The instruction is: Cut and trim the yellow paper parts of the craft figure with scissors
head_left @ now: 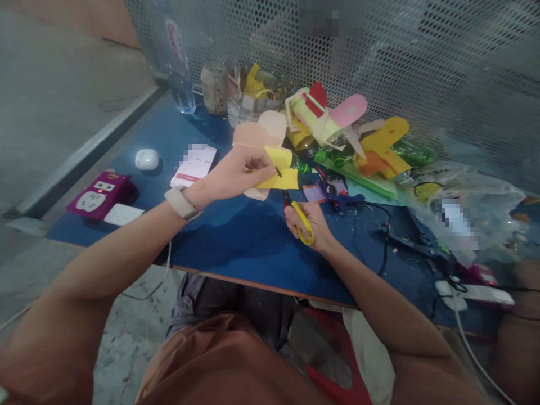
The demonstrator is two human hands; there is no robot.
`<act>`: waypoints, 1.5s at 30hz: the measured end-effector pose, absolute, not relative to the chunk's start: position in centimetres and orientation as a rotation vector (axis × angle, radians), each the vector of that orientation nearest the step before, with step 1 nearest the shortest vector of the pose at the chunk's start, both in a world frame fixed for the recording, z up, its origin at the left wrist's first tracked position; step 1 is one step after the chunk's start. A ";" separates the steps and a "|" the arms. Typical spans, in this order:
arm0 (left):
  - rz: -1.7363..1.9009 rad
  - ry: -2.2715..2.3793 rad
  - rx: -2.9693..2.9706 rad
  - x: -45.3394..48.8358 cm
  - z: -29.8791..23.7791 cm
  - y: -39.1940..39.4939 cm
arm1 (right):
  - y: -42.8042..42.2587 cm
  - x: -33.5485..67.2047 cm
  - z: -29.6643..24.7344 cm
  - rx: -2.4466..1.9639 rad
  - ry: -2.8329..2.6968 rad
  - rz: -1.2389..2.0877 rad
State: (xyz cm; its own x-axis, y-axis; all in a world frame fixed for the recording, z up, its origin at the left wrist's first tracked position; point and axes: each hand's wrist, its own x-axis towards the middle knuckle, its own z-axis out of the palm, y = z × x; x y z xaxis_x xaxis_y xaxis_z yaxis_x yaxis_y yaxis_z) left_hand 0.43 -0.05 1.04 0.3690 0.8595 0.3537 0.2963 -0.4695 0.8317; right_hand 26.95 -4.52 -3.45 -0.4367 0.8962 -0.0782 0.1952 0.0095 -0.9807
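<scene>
My left hand (236, 175) pinches a yellow foam sheet (282, 170) above the blue table (236, 236), fingers closed on its left edge. A peach foam shape (259, 130) lies behind and under the yellow one. My right hand (310, 225) grips yellow-handled scissors (300, 216), whose blades point up at the lower edge of the yellow sheet. A pale watch sits on my left wrist.
A phone (194, 165), a white earbud case (147, 159) and a purple gadget (100, 194) lie at left. Jars (214, 87), a bottle (175, 62), foam crafts (337, 129), cables and a plastic bag (464, 208) crowd the back and right, before a perforated metal screen.
</scene>
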 end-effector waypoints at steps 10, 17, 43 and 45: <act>1.071 0.984 1.968 0.5 0.9 0.1 | -4.6 27.0 -4.0 -1.093 -1.672 1.478; 1.066 1.002 1.948 0.7 1.0 -0.1 | -4.7 27.0 -3.7 -1.101 -1.692 1.485; 1.059 0.940 1.925 0.9 1.1 -0.6 | -4.7 26.6 -3.5 -1.122 -1.662 1.414; 1.068 0.933 1.932 1.0 1.1 -0.7 | -4.6 26.6 -3.5 -1.131 -1.618 1.413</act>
State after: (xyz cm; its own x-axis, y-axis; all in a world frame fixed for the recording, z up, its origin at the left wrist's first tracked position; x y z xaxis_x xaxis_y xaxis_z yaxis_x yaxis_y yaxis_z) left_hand 0.98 -0.74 1.14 0.3927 0.8466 0.3593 0.2421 -0.4720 0.8477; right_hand 26.55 -4.59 -3.47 -0.3747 0.9263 -0.0397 0.1645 0.0243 -0.9861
